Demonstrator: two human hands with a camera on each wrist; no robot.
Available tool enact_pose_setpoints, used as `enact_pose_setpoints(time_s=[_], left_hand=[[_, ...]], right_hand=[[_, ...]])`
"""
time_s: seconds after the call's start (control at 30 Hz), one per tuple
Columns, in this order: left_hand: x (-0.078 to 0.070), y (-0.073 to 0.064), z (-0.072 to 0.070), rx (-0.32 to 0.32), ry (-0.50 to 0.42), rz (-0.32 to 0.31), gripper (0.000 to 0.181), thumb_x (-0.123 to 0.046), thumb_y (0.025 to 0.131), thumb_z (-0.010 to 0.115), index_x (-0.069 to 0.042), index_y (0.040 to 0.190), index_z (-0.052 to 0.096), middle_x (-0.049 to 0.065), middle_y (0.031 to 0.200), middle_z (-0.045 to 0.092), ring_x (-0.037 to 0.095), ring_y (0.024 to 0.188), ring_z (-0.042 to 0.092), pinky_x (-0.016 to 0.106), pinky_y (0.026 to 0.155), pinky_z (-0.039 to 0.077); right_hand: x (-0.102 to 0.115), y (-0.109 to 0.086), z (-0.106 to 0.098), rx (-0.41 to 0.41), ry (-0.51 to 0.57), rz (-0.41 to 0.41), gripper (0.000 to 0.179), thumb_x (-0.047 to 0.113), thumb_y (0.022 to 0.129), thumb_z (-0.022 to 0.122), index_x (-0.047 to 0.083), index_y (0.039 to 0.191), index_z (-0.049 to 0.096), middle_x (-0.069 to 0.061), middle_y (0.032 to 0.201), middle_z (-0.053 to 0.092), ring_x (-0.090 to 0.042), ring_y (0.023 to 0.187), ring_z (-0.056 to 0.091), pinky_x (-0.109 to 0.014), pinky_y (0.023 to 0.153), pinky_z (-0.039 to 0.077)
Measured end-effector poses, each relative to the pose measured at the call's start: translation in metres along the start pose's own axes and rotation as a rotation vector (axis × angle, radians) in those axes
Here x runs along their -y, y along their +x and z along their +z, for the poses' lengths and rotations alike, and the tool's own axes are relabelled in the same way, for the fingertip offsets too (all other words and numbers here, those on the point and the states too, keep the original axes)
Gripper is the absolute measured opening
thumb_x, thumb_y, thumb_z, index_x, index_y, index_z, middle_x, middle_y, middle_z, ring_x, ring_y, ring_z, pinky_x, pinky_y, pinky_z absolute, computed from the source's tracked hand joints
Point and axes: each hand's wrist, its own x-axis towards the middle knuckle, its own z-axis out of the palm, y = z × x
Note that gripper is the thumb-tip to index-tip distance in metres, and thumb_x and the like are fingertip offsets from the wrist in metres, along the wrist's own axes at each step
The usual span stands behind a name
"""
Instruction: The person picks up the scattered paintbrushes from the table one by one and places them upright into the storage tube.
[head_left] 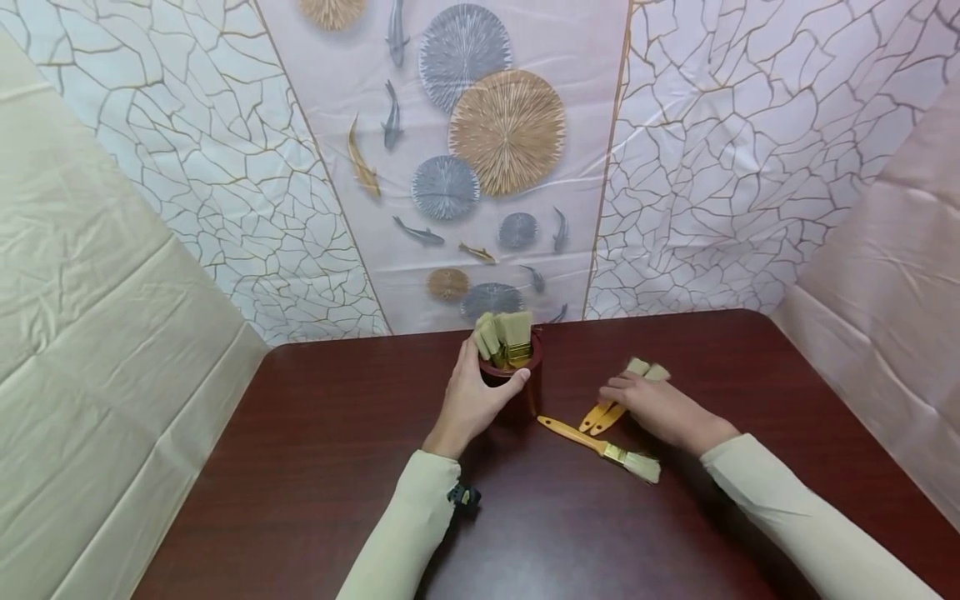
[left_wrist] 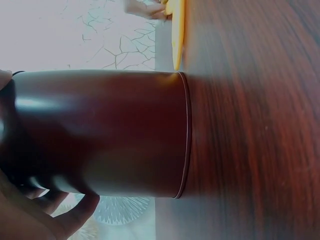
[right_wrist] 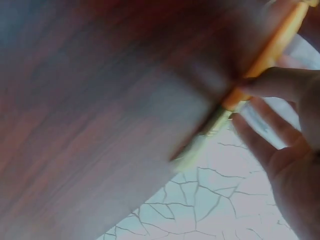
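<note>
Left hand [head_left: 471,396] curled round the upper part of the upright dark-red cylindrical holder [left_wrist: 105,132], flat paintbrushes [head_left: 516,329] inside, bristles up. Right hand [head_left: 656,404] pinched two yellow-handled paintbrushes [head_left: 613,417] between thumb and fingers, right of the holder; blur hid how firmly. Likely risks: a loose pinch could have let one slip; a crowded mouth could have jammed them; a sideways knock could have tipped the holder. Loose paintbrush [head_left: 592,444] lay with its handle tip near the base, snag risk. Table [head_left: 337,458] back edge ran close behind the holder; open room left and in front.
</note>
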Motion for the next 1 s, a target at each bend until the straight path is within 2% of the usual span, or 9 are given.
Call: enact_pose_setpoints(time_s=[0.1,0.2,0.3,0.37,0.43,0.53,0.63,0.73,1.0], left_hand=[[0.0,0.0,0.0,0.002,0.004,-0.008,0.103,-0.064,0.085,0.078,-0.025,0.166,0.028,0.001,0.151,0.048,0.024,0.134,0.054,0.053,0.111,0.046],[0.0,0.001,0.001,0.005,0.002,-0.011,0.103,-0.066,0.085,0.078,-0.026,0.166,0.027,0.001,0.152,0.048,0.024,0.135,0.053,0.054,0.111,0.045],[0.0,0.001,0.001,0.002,-0.001,-0.01,0.103,-0.066,0.085,0.078,-0.027,0.166,0.027,0.001,0.153,0.048,0.024,0.136,0.053,0.054,0.111,0.045],[0.0,0.001,0.0,-0.004,0.002,-0.012,0.102,-0.065,0.085,0.078,-0.027,0.166,0.028,0.0,0.152,0.048,0.024,0.135,0.054,0.054,0.111,0.046],[0.0,0.0,0.001,-0.01,0.002,-0.015,0.1,-0.063,0.086,0.079,-0.027,0.165,0.029,0.0,0.151,0.048,0.023,0.135,0.054,0.054,0.11,0.046],[-0.001,-0.001,0.004,0.0,0.002,-0.009,0.099,-0.061,0.086,0.079,-0.026,0.165,0.03,0.0,0.148,0.049,0.022,0.132,0.055,0.052,0.109,0.047],[-0.001,0.0,0.005,0.03,0.006,0.013,0.099,-0.063,0.087,0.077,-0.024,0.165,0.029,0.002,0.148,0.049,0.022,0.131,0.055,0.05,0.11,0.046],[-0.002,0.001,0.004,0.047,0.023,0.042,0.102,-0.067,0.087,0.075,-0.026,0.167,0.026,0.001,0.155,0.044,0.022,0.135,0.052,0.05,0.112,0.046],[0.005,0.001,-0.002,-0.001,0.057,0.091,0.107,-0.073,0.085,0.075,-0.037,0.168,0.018,-0.006,0.167,0.032,0.02,0.147,0.044,0.053,0.115,0.043]], right_hand=[[-0.004,0.001,0.004,-0.04,0.044,-0.027,0.042,-0.02,0.087,0.068,0.006,0.119,0.075,-0.013,0.124,0.071,-0.035,0.119,0.066,-0.047,0.09,0.059],[-0.004,-0.001,0.003,-0.124,0.171,0.063,0.039,-0.02,0.086,0.068,0.003,0.117,0.074,-0.015,0.122,0.071,-0.036,0.116,0.067,-0.049,0.092,0.058],[-0.002,-0.004,-0.005,-0.182,0.352,0.33,0.028,-0.011,0.091,0.069,-0.003,0.118,0.07,-0.02,0.116,0.071,-0.036,0.105,0.069,-0.051,0.086,0.058],[-0.001,-0.007,-0.011,-0.169,0.474,0.538,0.025,0.0,0.097,0.069,-0.008,0.12,0.065,-0.023,0.109,0.071,-0.033,0.091,0.071,-0.048,0.077,0.058],[-0.002,-0.011,-0.015,-0.115,0.573,0.701,0.027,0.012,0.101,0.067,-0.009,0.118,0.063,-0.023,0.102,0.071,-0.028,0.079,0.072,-0.044,0.07,0.06],[-0.008,-0.018,-0.016,-0.008,0.673,0.832,0.033,0.024,0.105,0.063,-0.009,0.106,0.065,-0.019,0.089,0.072,-0.02,0.066,0.072,-0.038,0.063,0.061],[-0.016,-0.019,-0.013,0.059,0.719,0.903,0.038,0.031,0.104,0.063,-0.003,0.088,0.066,-0.013,0.076,0.07,-0.017,0.061,0.073,-0.035,0.061,0.062],[-0.024,-0.016,-0.011,0.088,0.721,0.922,0.044,0.035,0.103,0.064,-0.001,0.079,0.065,-0.01,0.067,0.068,-0.018,0.057,0.073,-0.035,0.058,0.061],[-0.031,0.011,-0.004,0.07,0.808,0.907,0.035,0.025,0.102,0.066,-0.007,0.089,0.067,-0.01,0.067,0.069,-0.019,0.056,0.073,-0.034,0.057,0.061]])
